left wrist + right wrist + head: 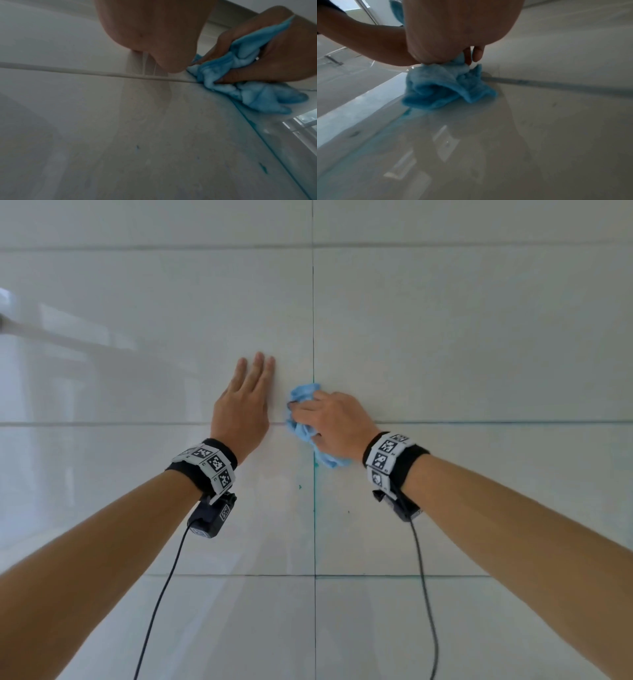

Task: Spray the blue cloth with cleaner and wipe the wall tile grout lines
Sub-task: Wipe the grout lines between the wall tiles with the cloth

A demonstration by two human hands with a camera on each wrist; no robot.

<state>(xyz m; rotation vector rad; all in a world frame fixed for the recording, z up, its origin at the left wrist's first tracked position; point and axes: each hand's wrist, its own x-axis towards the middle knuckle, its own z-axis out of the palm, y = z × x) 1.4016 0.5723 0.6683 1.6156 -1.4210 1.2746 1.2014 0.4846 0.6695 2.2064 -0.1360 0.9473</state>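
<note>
Forearms come in from the lower corners of the head view, each with a marker band and a small camera strapped at the wrist, cables trailing down to the bottom edge. Past them, my left hand (243, 402) lies flat on the wall tile (479, 337) left of centre, fingers straight and together, holding nothing, only bracing me. Just beside it, at centre frame, my right hand (334, 424) is curled round the bunched blue cloth (303, 402), pinching it and pressing it onto the spot where the vertical grout line (313, 302) crosses a horizontal grout line (102, 424). In the right wrist view the cloth (447, 88) sits crumpled under my fingers (477, 53), touching the tile, with a grey joint running off to the right of the frame. No spray bottle shows in any view, so I judge the spraying is done and the wiping is under way. Below the cloth, the vertical joint carries a teal tint and a few teal specks lie beside it; the horizontal joint running right looks faintly blue too, so I take those stretches as worked or wetted. Higher up the frame the vertical line is dark and untinted, and the upper horizontal joint looks untouched, so a good share of the grout is left.
</note>
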